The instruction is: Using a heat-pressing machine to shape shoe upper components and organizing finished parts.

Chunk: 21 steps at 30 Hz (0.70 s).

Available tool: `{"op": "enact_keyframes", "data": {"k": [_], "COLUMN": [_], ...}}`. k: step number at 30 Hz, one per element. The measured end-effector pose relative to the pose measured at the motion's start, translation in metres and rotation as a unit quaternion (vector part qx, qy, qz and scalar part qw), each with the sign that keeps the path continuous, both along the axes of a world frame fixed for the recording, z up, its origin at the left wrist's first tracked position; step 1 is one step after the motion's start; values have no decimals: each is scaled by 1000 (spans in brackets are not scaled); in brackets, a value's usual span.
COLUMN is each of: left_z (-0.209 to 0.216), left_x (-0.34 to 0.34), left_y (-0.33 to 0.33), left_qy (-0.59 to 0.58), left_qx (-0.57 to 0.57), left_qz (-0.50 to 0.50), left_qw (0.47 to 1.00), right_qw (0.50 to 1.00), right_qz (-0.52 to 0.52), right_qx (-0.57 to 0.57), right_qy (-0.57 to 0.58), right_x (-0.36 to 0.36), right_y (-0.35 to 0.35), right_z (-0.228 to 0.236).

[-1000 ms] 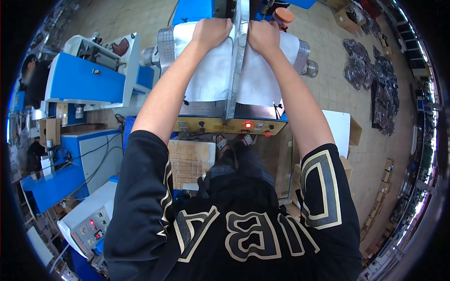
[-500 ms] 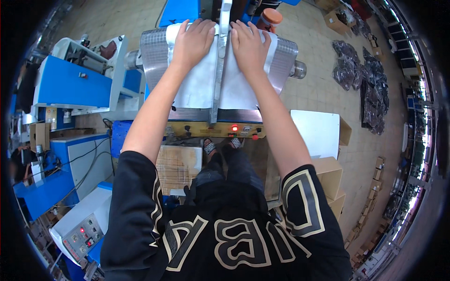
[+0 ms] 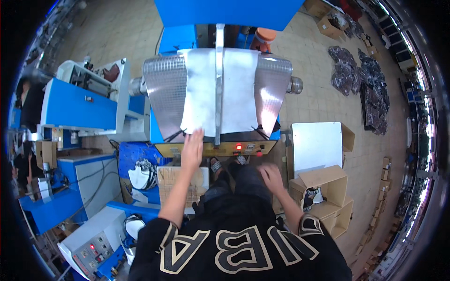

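A white sheet point(image 3: 200, 89) lies over a curved, grid-patterned metal plate point(image 3: 164, 77) on a machine. An upright metal bar point(image 3: 218, 93) runs down its middle. At the sheet's near left edge is my left hand point(image 3: 192, 149), fingers stretched out and fingertips at the edge, holding nothing that shows. My right hand point(image 3: 271, 177) hovers apart from the machine, close to my right thigh, with its fingers loosely spread and nothing in them. Small black clamp-like pieces point(image 3: 176, 135) sit by the plate's near corners.
A yellow panel point(image 3: 211, 151) with a lit red light fronts the machine. White board point(image 3: 317, 146) and cardboard boxes point(image 3: 323, 187) stand at right. Blue-and-white machines point(image 3: 79, 105) occupy the left. Bagged dark bundles point(image 3: 372, 98) lie on the floor at far right.
Both hands have come off the far part of the sheet and drawn back toward me. The left is at the near edge, the right beside my thigh. The view has shifted, too.
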<state>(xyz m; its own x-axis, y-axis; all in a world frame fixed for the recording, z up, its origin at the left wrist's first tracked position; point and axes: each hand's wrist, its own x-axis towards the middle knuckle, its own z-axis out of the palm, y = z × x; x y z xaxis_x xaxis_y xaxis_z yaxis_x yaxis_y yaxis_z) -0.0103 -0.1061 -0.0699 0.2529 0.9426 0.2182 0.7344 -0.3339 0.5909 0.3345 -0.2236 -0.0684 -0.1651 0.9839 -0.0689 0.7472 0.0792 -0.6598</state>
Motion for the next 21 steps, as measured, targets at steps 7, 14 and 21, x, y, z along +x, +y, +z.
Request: {"op": "enact_keyframes", "data": {"k": [7,14,21], "left_z": [-146,-160,-140], "left_x": [-18,-21,-40], "left_y": [-142,-67,-31], "left_qy": [-76,-83,-2], "left_qx": [-422,-568,-670], "left_qz": [-12,-133,-105], "left_qw": [903,808,735], "right_qw": [834,860,763], "right_qz": [-490,-486,-646], "right_qx": [-244,-150,14], "right_qy": [72,46,-21], "right_x": [49,52,120], "right_y": [-208,-158,-167], "right_z": [-24,13,9]}}
